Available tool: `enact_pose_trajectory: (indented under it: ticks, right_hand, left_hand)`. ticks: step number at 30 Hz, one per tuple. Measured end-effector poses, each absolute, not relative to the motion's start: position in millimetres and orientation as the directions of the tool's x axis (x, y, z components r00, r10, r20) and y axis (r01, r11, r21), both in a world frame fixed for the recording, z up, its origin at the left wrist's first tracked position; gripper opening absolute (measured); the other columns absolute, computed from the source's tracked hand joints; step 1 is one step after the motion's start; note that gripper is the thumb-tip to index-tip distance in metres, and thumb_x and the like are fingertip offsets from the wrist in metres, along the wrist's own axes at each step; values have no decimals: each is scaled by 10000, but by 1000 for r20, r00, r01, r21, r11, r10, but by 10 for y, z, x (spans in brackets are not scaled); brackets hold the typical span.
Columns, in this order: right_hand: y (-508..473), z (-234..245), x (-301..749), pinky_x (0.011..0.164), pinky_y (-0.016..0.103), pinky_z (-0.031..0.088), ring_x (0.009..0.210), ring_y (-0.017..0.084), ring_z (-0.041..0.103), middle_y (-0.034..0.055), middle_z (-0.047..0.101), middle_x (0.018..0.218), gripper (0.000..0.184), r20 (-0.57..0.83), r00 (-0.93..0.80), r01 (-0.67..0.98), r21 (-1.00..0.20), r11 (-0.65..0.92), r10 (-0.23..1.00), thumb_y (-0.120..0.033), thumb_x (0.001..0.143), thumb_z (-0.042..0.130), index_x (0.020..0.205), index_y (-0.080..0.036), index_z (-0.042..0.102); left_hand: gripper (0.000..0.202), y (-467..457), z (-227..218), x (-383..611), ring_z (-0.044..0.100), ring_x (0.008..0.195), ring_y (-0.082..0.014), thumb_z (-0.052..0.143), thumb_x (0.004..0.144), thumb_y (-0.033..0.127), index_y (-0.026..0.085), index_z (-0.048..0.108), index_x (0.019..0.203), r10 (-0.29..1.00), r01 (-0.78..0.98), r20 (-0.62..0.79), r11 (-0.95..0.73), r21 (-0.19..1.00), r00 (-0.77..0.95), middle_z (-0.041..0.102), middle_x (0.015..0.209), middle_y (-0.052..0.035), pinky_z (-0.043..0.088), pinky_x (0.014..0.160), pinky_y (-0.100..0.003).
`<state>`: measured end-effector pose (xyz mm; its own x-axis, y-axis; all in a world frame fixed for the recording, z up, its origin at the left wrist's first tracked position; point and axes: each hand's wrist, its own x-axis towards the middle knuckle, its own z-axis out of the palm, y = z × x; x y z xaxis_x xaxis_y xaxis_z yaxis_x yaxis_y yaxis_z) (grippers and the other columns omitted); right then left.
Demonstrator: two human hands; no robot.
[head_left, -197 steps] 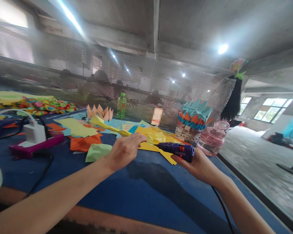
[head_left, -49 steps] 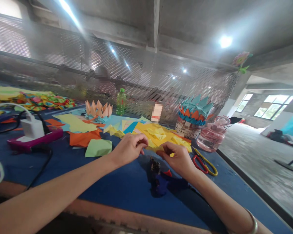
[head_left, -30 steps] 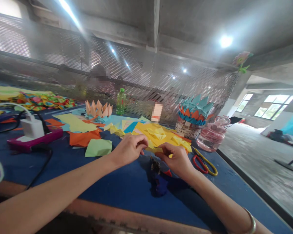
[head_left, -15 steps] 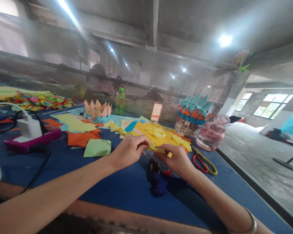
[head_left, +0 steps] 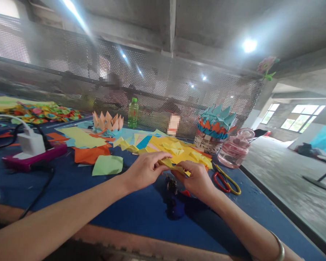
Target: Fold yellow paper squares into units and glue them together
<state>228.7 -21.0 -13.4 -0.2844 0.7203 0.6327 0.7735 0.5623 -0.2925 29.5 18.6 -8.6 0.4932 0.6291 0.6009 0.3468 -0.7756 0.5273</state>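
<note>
My left hand (head_left: 145,169) and my right hand (head_left: 196,177) meet over the blue table (head_left: 111,203), both pinching a small folded yellow paper piece (head_left: 171,165) between fingertips. Just below and between them a dark blue glue gun (head_left: 175,197) lies on the table, its nozzle pointing away from me. Behind the hands spreads a heap of yellow folded papers (head_left: 179,150).
Red and yellow scissors (head_left: 226,179) lie right of my right hand. Further back stand a pink glass jar (head_left: 235,150), a paper-crowned basket (head_left: 213,132), a green bottle (head_left: 133,113) and an orange paper crown (head_left: 106,121). Left: loose coloured sheets (head_left: 91,152), a charger (head_left: 29,143) on a magenta strip.
Earlier my right hand held the glue gun; it now lies on the table and both hands hold the yellow piece. In the last second the fingers shifted slightly on the paper.
</note>
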Motion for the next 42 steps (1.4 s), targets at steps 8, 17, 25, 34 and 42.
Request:
enact_pose_trajectory:
  ticks: [8, 17, 25, 34, 42]
  right_hand:
    - [-243, -131, 2255, 576, 219, 380, 605, 137, 592, 26, 659, 664, 103, 653, -371, 776, -172, 607, 660, -210, 851, 643, 766, -175, 689]
    - [-273, -140, 2239, 605, 247, 379, 644, 158, 600, 51, 673, 691, 173, 644, -421, 792, -81, 605, 638, -236, 905, 573, 790, -178, 689]
    - [-282, -110, 2219, 604, 236, 378, 662, 158, 608, 45, 671, 718, 137, 638, -422, 797, -79, 599, 645, -251, 906, 607, 818, -178, 682]
    - [-284, -128, 2222, 592, 242, 352, 647, 151, 563, 37, 638, 694, 154, 625, -427, 796, -84, 600, 654, -251, 904, 612, 773, -183, 653]
    - [-261, -134, 2233, 594, 243, 371, 649, 153, 561, 35, 641, 706, 126, 599, -399, 786, -168, 596, 695, -251, 900, 613, 801, -186, 657]
  left_hand:
    - [79, 147, -69, 305, 633, 575, -111, 677, 816, 94, 158, 643, 847, 619, 366, 595, -784, 501, 512, 671, 682, 20, 455, 526, -173]
    - [131, 150, -38, 311, 632, 665, -127, 667, 813, 37, 157, 711, 843, 527, 335, 613, -849, 408, 589, 700, 739, 2, 456, 652, -221]
    - [142, 148, -21, 303, 617, 698, -142, 646, 812, 15, 138, 678, 749, 503, 345, 624, -864, 367, 597, 685, 730, -12, 426, 667, -238]
    - [174, 144, -4, 301, 577, 645, -124, 614, 801, 6, 148, 647, 706, 503, 346, 629, -864, 364, 593, 640, 678, 8, 407, 636, -227]
    - [162, 120, 7, 314, 602, 618, -121, 598, 816, 31, 155, 659, 732, 570, 373, 588, -821, 432, 574, 649, 640, 17, 423, 617, -215]
